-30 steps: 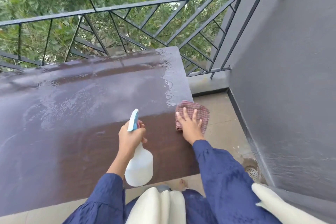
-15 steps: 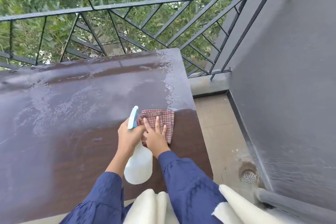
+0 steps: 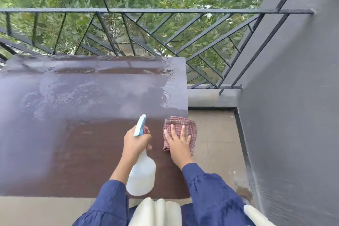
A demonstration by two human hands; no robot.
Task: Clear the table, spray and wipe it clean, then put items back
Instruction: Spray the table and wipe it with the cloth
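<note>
Looking down from my head, I see the brown table (image 3: 64, 143) filling the left and middle of the view, pushed up against the black railing (image 3: 165, 10) with green leaves behind it. The far half of the tabletop is wet and shiny, with beads and streaks of liquid running to its right edge; the near half looks darker and duller, though I cannot say for sure whether it is dry.

My left hand (image 3: 135, 141) is closed around the neck of the spray bottle (image 3: 141, 176), fingers wrapped tight just under the blue trigger head, which points away from me. The white body of the bottle hangs down toward me above the near part of the table.

My right hand (image 3: 178, 143) lies flat and spread, fingers apart, pressing on the folded red-checked cloth (image 3: 190, 124). It grips nothing; the palm just bears down. The cloth sits at the table's right edge, near the line where wet meets dull, and part of it hangs over the side above the tiled floor (image 3: 216, 134).

The grey wall (image 3: 293, 115) stands to my right. My blue sleeves (image 3: 207, 189) show at the bottom.
</note>
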